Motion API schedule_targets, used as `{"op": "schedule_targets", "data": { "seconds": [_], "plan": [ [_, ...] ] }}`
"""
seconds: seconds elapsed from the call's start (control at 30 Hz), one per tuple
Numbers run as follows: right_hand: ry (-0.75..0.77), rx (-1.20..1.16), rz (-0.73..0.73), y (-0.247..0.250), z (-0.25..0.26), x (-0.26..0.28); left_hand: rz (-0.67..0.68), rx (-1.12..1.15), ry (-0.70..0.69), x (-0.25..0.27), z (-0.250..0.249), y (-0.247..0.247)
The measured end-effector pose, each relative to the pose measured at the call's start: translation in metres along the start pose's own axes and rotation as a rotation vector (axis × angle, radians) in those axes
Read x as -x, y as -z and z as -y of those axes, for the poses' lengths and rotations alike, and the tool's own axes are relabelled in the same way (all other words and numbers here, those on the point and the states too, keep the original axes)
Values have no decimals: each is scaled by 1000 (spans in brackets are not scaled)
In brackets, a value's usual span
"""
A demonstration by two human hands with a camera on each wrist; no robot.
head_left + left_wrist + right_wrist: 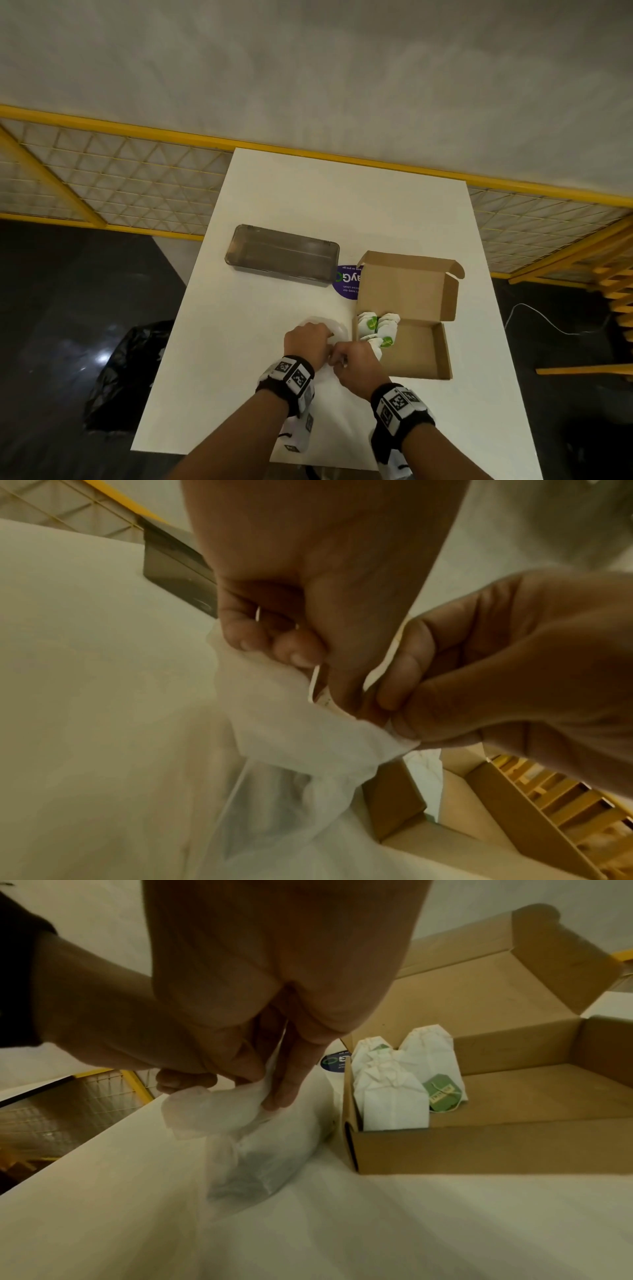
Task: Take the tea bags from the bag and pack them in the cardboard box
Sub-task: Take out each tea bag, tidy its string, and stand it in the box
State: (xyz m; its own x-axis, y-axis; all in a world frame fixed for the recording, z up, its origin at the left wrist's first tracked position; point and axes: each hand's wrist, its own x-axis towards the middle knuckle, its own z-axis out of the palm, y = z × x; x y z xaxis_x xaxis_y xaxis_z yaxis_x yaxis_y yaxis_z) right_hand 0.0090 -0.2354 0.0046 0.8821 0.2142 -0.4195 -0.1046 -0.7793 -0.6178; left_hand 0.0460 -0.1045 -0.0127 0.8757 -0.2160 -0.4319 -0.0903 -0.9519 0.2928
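Open tabletop [308,192] beyond the grey plastic case [282,254]; upright lid of the cardboard box [407,286] walling the right.

On the worktop [274,192] the open cardboard box [424,349] sits to the right, with tea bags [376,327] standing in its left end. The plastic bag [260,1139] lies just left of the box, under both hands. Behind them a lidded plastic container [282,253] lies left of a round sticker [347,282], which the box partly covers.
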Motion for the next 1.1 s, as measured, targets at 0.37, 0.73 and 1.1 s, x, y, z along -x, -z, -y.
{"op": "schedule_targets", "data": {
  "seconds": [0.37, 0.73, 1.1],
  "plan": [
    [-19, -9, -87, 0, -2, 1, -36, 3, 55, 7, 3, 1],
    [-124, -54, -135, -3, 9, -10, -160, 248, 143, 37, 41, 44],
    [-19, -312, -110, 14, 20, -8, -273, 918, 198, 82, 57, 77]
  ]
}}
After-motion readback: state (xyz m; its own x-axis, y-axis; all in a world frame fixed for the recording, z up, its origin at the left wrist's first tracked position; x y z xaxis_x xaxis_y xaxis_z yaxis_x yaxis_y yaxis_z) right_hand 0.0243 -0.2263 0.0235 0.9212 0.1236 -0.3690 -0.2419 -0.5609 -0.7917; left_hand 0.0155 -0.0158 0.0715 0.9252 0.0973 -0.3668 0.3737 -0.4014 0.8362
